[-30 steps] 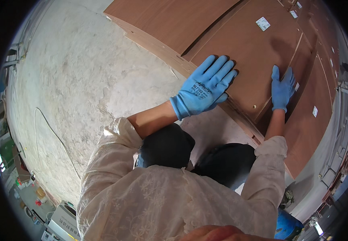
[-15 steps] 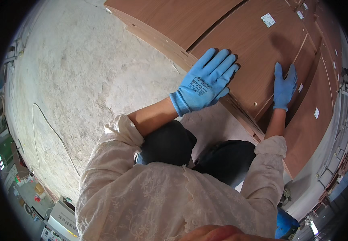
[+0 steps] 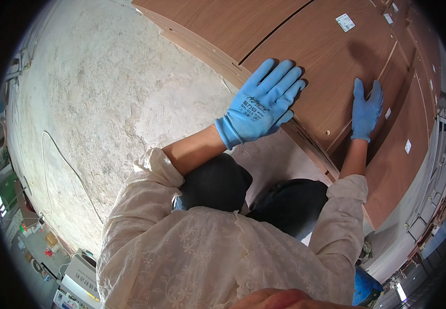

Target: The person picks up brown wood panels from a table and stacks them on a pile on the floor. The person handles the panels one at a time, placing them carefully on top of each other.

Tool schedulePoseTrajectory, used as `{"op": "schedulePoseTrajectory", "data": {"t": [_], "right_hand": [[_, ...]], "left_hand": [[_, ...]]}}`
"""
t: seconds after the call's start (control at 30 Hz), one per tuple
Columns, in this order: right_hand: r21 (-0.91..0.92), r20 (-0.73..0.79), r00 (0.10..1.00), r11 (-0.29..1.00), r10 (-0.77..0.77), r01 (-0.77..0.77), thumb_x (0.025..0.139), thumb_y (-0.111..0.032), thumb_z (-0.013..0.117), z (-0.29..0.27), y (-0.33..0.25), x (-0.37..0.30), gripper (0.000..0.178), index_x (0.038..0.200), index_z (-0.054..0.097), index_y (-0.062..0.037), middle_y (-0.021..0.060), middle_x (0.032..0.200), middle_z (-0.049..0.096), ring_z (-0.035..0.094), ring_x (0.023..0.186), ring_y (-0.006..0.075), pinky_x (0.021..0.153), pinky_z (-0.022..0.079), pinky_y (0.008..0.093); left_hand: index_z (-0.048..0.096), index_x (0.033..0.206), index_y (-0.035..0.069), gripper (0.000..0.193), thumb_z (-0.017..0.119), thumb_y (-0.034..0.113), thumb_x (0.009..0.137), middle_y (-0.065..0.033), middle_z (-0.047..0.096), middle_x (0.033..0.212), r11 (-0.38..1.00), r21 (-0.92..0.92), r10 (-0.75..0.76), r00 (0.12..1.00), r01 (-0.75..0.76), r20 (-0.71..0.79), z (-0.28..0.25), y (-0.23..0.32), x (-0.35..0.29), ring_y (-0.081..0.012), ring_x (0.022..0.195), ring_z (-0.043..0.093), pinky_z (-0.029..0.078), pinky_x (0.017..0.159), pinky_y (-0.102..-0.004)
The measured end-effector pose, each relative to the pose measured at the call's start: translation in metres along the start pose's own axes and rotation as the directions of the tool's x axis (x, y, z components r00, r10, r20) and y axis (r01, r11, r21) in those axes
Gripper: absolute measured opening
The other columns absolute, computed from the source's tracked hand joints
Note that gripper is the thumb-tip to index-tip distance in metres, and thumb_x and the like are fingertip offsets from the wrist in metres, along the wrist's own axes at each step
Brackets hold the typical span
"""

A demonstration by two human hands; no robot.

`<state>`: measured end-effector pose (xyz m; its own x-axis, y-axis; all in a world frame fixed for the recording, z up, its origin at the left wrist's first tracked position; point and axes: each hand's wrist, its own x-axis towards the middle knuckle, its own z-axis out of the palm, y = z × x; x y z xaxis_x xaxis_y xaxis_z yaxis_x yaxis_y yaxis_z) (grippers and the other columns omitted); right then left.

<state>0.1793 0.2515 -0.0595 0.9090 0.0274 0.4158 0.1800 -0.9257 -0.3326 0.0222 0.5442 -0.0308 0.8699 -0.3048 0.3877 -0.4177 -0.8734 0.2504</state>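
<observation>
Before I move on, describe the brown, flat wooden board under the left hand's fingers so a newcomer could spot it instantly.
Find the brown wooden stack at upper right. Right of its long dark gap lies the flat brown wooden board, its near edge partly under the blue-gloved left hand. Unlike the board left of that gap, it shows a white label and a pale round spot.

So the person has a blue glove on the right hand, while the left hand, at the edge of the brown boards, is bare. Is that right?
Not quite: the left hand is not bare. The head view shows a blue glove on it too. The right hand is gloved in blue, as you say, and the left is at the edge of the brown boards.
</observation>
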Motion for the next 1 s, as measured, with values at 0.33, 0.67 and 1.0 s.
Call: {"op": "schedulePoseTrajectory", "data": {"t": [0.33,0.67,1.0], "right_hand": [[-0.002,0.001,1.0,1.0,0.009,-0.009,0.089,-0.05,0.069,-0.0032,-0.0051,0.0006,0.074,0.136,0.054,0.0046,0.0277,0.138,0.054,0.048,0.131,0.0407,0.11,0.036,0.0492],[0.019,0.004,1.0,1.0,0.016,-0.016,0.089,-0.051,0.069,-0.0024,-0.0065,0.0012,0.076,0.137,0.052,0.0051,0.0276,0.141,0.052,0.046,0.133,0.0413,0.112,0.033,0.0494],[0.006,0.007,1.0,1.0,0.026,-0.026,0.089,-0.051,0.068,-0.0027,-0.0074,0.0,0.076,0.138,0.052,0.0047,0.027,0.14,0.052,0.046,0.133,0.0406,0.113,0.033,0.0488]], "left_hand": [[0.043,0.15,0.006,0.061,0.049,0.04,0.1,-0.0169,0.038,0.157,1.0,-0.018,0.012,1.0,-0.012,-0.014,0.0026,-0.0025,-0.0004,-0.0338,0.146,0.036,0.024,0.123,-0.0504],[0.045,0.149,0.005,0.059,0.05,0.038,0.1,-0.0167,0.04,0.156,0.999,-0.032,-0.005,1.0,0.004,-0.024,0.0027,-0.0026,-0.0004,-0.034,0.146,0.036,0.025,0.123,-0.0512],[0.047,0.147,0.006,0.058,0.053,0.037,0.098,-0.0167,0.042,0.155,0.999,-0.032,0.011,0.999,-0.012,-0.039,0.0022,-0.0031,0.0012,-0.0343,0.144,0.039,0.027,0.122,-0.0504]]}}
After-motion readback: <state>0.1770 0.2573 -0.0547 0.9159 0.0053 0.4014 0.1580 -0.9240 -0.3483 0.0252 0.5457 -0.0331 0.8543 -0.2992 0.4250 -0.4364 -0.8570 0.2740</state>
